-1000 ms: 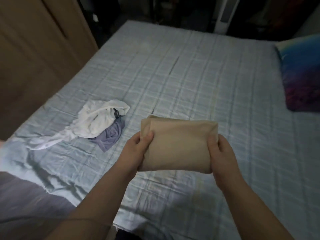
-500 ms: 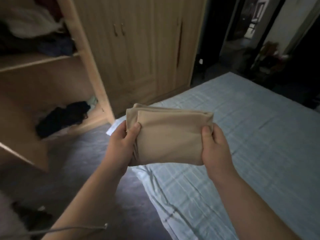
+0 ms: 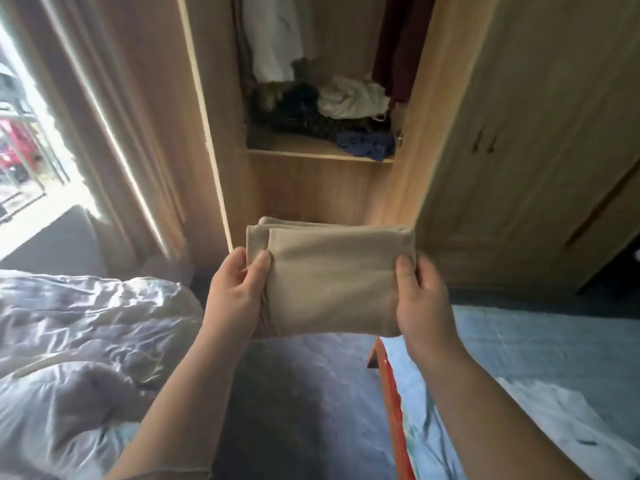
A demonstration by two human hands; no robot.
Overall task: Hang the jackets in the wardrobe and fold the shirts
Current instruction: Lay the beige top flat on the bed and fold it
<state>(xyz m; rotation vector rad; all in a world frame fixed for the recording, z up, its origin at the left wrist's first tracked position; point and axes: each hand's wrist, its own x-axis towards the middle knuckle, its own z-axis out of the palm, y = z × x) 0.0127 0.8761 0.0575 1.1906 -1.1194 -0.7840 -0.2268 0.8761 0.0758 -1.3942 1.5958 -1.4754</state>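
Two bare hands hold a folded beige shirt (image 3: 332,278) in mid-air in front of an open wardrobe (image 3: 519,133). The left hand (image 3: 235,292) takes the shirt's left edge, thumb laid across the top face near the far corner and fingers curled out of sight beneath, so its grip pinches the layered folds. The right hand (image 3: 422,299) mirrors it on the right edge, thumb on top and fingers tucked under, its grip likewise pinching the cloth. Both bare forearms reach in from the near edge of the frame and angle inward toward the bundle.

The shirt lies flat and roughly level between the hands, clear of bed and floor, its stacked edges showing at the far left corner. Beyond it, the wardrobe's shelf (image 3: 311,152) carries a loose pile: a white garment (image 3: 349,98) on dark clothes (image 3: 294,109), with a blue one (image 3: 367,143) at the right front edge. A pale hanging garment (image 3: 273,36) and a dark red one (image 3: 398,46) hang above.

A curtain (image 3: 121,133) and a bright window (image 3: 24,150) stand at far left. A crumpled grey quilt (image 3: 86,341) lies near left and a bed (image 3: 519,358) with a pale blue sheet near right, with dark floor (image 3: 304,393) between them.
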